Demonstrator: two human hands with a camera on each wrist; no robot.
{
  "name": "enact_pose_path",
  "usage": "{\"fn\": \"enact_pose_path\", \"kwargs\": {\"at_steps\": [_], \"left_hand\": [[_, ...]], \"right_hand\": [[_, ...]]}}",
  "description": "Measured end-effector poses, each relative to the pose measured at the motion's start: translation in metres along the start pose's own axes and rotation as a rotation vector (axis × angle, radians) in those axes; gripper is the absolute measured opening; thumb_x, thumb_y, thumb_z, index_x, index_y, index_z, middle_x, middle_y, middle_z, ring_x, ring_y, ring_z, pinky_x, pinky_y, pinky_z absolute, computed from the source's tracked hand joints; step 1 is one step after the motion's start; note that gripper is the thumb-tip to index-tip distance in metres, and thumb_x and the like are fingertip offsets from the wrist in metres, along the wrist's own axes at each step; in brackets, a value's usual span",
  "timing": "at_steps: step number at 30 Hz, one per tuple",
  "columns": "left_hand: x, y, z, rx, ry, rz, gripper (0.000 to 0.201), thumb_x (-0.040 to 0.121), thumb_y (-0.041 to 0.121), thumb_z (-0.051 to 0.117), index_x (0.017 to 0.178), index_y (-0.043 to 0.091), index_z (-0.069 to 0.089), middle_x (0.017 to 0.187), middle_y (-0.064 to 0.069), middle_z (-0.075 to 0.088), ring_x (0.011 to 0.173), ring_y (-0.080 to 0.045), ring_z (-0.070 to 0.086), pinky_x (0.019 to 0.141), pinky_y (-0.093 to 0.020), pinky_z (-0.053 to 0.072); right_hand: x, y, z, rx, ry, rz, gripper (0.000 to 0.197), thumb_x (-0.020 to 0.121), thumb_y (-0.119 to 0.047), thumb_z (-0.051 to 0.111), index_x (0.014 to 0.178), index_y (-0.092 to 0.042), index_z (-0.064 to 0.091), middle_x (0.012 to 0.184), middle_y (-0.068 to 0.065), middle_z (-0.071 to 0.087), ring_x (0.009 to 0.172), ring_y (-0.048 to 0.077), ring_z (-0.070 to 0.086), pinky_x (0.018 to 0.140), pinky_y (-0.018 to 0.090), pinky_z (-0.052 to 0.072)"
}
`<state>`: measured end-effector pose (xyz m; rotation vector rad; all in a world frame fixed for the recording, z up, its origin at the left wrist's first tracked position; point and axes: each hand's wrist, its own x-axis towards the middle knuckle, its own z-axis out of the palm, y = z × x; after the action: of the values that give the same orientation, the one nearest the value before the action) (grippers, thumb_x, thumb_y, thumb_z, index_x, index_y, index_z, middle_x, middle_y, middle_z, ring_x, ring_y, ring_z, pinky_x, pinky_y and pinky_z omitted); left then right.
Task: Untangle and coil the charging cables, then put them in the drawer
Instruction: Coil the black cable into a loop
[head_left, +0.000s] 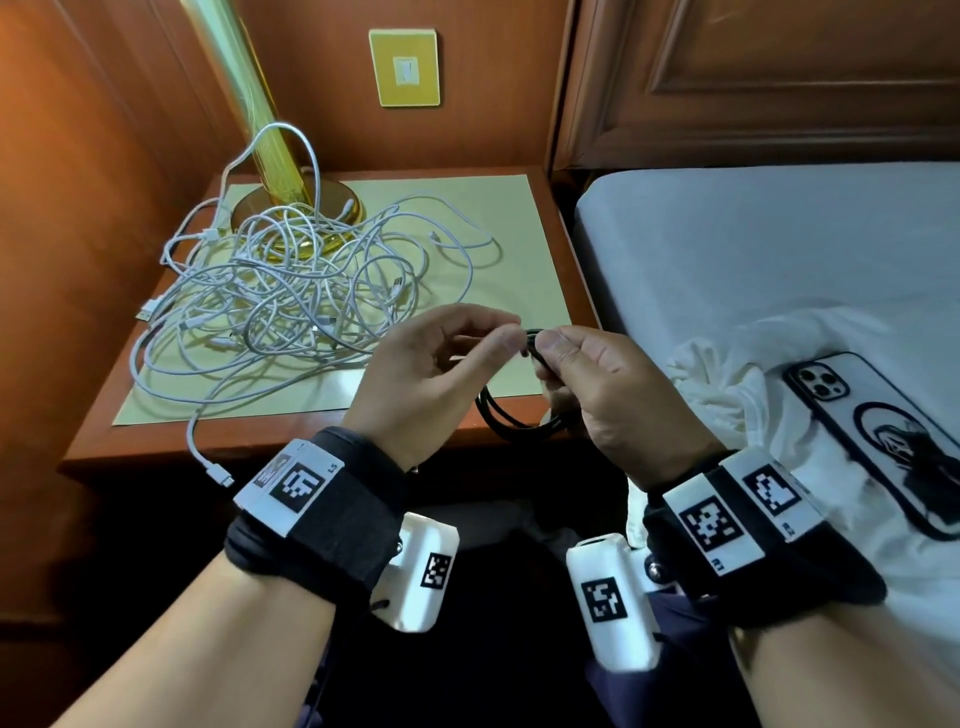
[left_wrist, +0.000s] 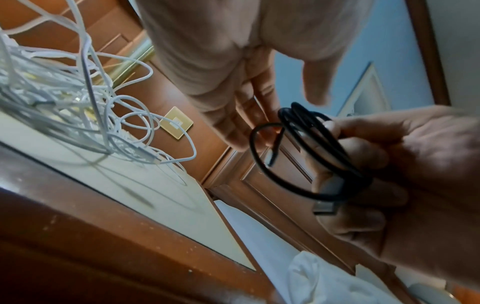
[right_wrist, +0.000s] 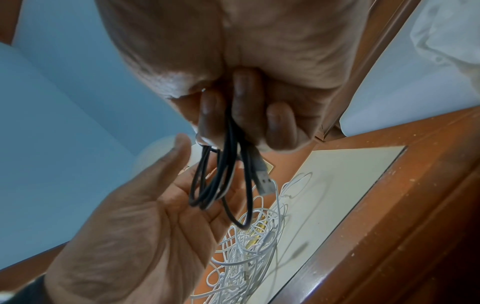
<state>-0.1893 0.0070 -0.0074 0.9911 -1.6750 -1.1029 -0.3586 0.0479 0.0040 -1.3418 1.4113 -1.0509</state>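
A person's right hand (head_left: 613, 384) grips a black cable (left_wrist: 309, 156) wound into a few loops, fingers curled round the bundle just above the front edge of a wooden bedside surface (head_left: 550, 218). The left hand (head_left: 431, 374) holds nothing: in the wrist views its fingers are straight and its palm is turned toward the loops, the fingertips close to the coil's top.

One short end of the black cable pokes free across the loops, and a metal plug (right_wrist: 265, 181) hangs from the bundle below the right fingers. Neither end looks tucked in. The likely trouble is the coil springing open if the grip eases before the loose end is wrapped or secured, or the dangling plug catching on the way to the drawer. No drawer is in view, so reaching for one with only one hand free could also let the loops slip.

Farther back, a large tangle of white cables (head_left: 291, 291) lies spread over the surface and round the base of a brass lamp (head_left: 296, 208). One white end (head_left: 221, 475) trails over the front edge. Pulling a strand from that knot could drag the rest off, or tug at the lamp. A phone (head_left: 883, 441) rests on the bed at right.
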Motion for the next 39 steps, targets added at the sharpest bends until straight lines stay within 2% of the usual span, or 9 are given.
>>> {"fn": "enact_pose_path", "kwargs": {"at_steps": [3, 7, 12, 17, 23, 27, 29, 33, 39], "left_hand": [[-0.001, -0.003, 0.001, -0.098, -0.055, -0.041, 0.031, 0.081, 0.021, 0.080, 0.108, 0.009, 0.070, 0.096, -0.003, 0.074, 0.090, -0.017, 0.071, 0.086, -0.033, 0.057], [-0.002, -0.003, 0.004, -0.186, -0.067, -0.058, 0.021, 0.089, 0.012, 0.071, 0.110, 0.010, 0.067, 0.090, -0.007, 0.074, 0.087, -0.025, 0.070, 0.088, -0.042, 0.055], [0.000, 0.001, 0.004, -0.392, -0.056, -0.108, 0.027, 0.087, 0.012, 0.063, 0.114, 0.014, 0.059, 0.081, -0.006, 0.074, 0.082, -0.018, 0.067, 0.084, -0.029, 0.052], [-0.003, 0.002, 0.004, -0.422, -0.106, -0.109, 0.034, 0.077, -0.003, 0.062, 0.104, 0.017, 0.060, 0.085, -0.005, 0.069, 0.088, -0.022, 0.059, 0.080, -0.030, 0.045], [-0.001, 0.001, 0.014, -0.263, 0.044, -0.006, 0.015, 0.084, -0.001, 0.074, 0.090, 0.011, 0.067, 0.087, 0.002, 0.069, 0.085, -0.012, 0.064, 0.081, -0.023, 0.051], [0.001, 0.001, 0.014, -0.302, 0.144, -0.005, 0.013, 0.076, 0.010, 0.078, 0.087, 0.013, 0.072, 0.107, -0.006, 0.075, 0.102, -0.016, 0.070, 0.091, -0.029, 0.054], [0.001, 0.000, 0.012, -0.293, 0.178, 0.029, 0.014, 0.072, 0.016, 0.079, 0.084, 0.017, 0.073, 0.110, -0.006, 0.074, 0.108, -0.016, 0.069, 0.090, -0.026, 0.053], [0.003, -0.001, 0.011, -0.277, 0.191, 0.097, 0.024, 0.073, 0.017, 0.086, 0.082, 0.037, 0.076, 0.101, -0.005, 0.073, 0.105, -0.021, 0.067, 0.087, -0.029, 0.053], [0.006, 0.005, 0.002, -0.504, 0.213, -0.090, 0.017, 0.078, 0.012, 0.080, 0.093, 0.007, 0.073, 0.104, -0.011, 0.075, 0.103, -0.024, 0.070, 0.090, -0.037, 0.055]], "right_hand": [[0.000, -0.001, 0.000, -0.018, 0.002, -0.009, 0.044, 0.091, -0.053, 0.046, 0.078, -0.013, 0.062, 0.067, -0.002, 0.049, 0.064, 0.016, 0.044, 0.069, 0.048, 0.040], [0.001, 0.002, 0.000, -0.055, 0.050, -0.048, 0.038, 0.099, -0.046, 0.047, 0.076, -0.020, 0.060, 0.067, -0.013, 0.053, 0.061, 0.004, 0.049, 0.069, 0.027, 0.042], [0.003, 0.003, -0.003, -0.111, 0.115, -0.052, 0.034, 0.105, -0.036, 0.044, 0.084, -0.015, 0.061, 0.064, -0.021, 0.055, 0.060, -0.001, 0.049, 0.062, 0.011, 0.040], [0.004, 0.004, -0.003, -0.054, 0.112, 0.004, 0.036, 0.106, -0.038, 0.042, 0.080, -0.019, 0.057, 0.054, -0.014, 0.046, 0.052, 0.004, 0.039, 0.057, 0.022, 0.033], [0.004, 0.003, -0.002, 0.110, 0.084, 0.111, 0.040, 0.105, -0.046, 0.042, 0.079, -0.020, 0.058, 0.056, -0.010, 0.041, 0.050, 0.006, 0.035, 0.052, 0.020, 0.030], [0.004, 0.003, -0.002, 0.087, 0.093, 0.042, 0.037, 0.093, -0.057, 0.053, 0.077, -0.025, 0.062, 0.057, -0.012, 0.047, 0.055, 0.006, 0.042, 0.065, 0.030, 0.037], [0.003, 0.005, -0.002, 0.040, 0.114, 0.025, 0.033, 0.100, -0.048, 0.052, 0.081, -0.023, 0.062, 0.057, -0.013, 0.049, 0.057, 0.004, 0.045, 0.070, 0.029, 0.039], [0.005, 0.003, -0.002, 0.133, 0.145, 0.104, 0.033, 0.101, -0.044, 0.053, 0.078, -0.021, 0.062, 0.055, -0.012, 0.045, 0.051, 0.003, 0.040, 0.061, 0.025, 0.033], [0.006, -0.003, -0.011, 0.266, 0.121, 0.177, 0.035, 0.096, -0.047, 0.059, 0.071, -0.022, 0.066, 0.054, -0.010, 0.043, 0.051, 0.009, 0.030, 0.054, 0.025, 0.022]]}}
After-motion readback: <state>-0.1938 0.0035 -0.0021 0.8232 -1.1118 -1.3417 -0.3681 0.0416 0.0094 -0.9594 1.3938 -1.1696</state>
